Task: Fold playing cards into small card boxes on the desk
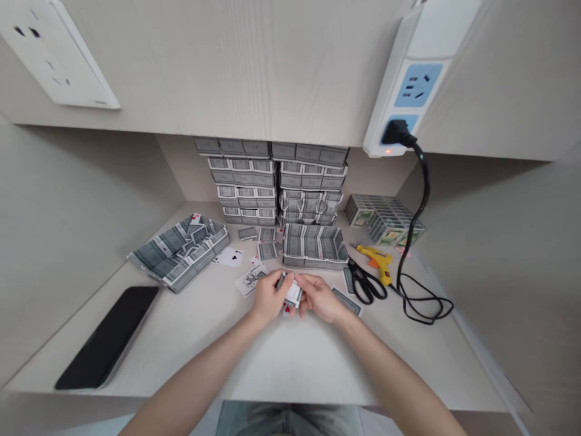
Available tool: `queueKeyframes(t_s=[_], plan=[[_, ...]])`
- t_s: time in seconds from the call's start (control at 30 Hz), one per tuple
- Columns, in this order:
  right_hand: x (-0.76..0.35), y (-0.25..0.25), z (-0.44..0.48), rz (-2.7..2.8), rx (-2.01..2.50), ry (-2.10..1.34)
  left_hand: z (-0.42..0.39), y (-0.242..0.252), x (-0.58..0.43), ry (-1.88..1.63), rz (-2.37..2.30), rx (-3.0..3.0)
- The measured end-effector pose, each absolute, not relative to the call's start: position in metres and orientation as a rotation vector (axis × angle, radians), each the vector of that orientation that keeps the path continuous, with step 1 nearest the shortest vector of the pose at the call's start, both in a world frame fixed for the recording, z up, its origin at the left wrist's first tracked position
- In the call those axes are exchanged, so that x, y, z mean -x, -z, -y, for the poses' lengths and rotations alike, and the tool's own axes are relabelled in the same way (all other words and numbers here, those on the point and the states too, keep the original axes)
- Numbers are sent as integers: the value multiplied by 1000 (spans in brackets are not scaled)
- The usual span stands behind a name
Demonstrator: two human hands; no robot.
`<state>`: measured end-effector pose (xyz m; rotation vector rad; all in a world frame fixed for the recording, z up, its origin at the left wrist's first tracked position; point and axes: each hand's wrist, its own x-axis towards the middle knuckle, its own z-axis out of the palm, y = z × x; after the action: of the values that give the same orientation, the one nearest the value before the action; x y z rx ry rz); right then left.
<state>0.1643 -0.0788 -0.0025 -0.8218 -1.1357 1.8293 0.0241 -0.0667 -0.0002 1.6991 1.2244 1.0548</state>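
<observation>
Grey-and-white playing-card piece, small and flat-faced, sits between both hands, just in front of the open rectangular tray made of grey-backed cards. Left hand and right hand both pinch it. Should be light, thin, springy, a bit slick, easy to crease; best gripped at the edges. Fingers hide its ends and underside; can't tell card count or folds.
</observation>
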Motion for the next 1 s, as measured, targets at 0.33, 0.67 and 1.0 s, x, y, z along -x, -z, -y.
queueKeyframes(t_s=[0.33,0.67,1.0], plan=[[-161,-5,83,1306,973,-1624,72,-1,-26,-1087,-1280,-1856],[-164,-8,85,1393,964,-1598,64,0,-28,-997,-1115,-1534],[-165,-1,84,1533,1124,-1400,57,2,-24,-1010,-1109,-1683]])
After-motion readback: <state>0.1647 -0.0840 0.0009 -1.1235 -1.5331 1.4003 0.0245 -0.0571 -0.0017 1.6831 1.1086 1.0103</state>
